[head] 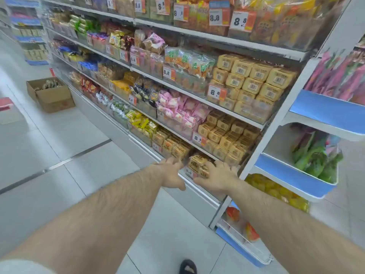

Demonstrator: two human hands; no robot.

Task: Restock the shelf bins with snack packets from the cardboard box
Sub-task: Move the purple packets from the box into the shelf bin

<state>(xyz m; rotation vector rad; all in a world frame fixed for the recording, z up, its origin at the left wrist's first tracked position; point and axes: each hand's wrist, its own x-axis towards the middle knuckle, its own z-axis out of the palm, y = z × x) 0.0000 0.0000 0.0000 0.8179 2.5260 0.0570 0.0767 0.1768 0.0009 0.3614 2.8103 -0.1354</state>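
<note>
This is a shop aisle, a small grocery or snack store. Long white shelves (pixel 217 39) run down the right side, packed with clear bins of wrapped snack packets (pixel 254 80), each fronted by an orange-and-white price tag (pixel 216 92). A cardboard box (pixel 52 96) of stock sits open on the pale tiled floor (pixel 59 145).

Both forearms are bare and hairy from elbow to wrist, with no watch, band or ring showing on the left hand (pixel 171 175) or right hand (pixel 219 177). A pale sleeve edge (pixel 21 266) shows at lower left. One foot (pixel 188 266) wears a dark open-toed sandal.
</note>
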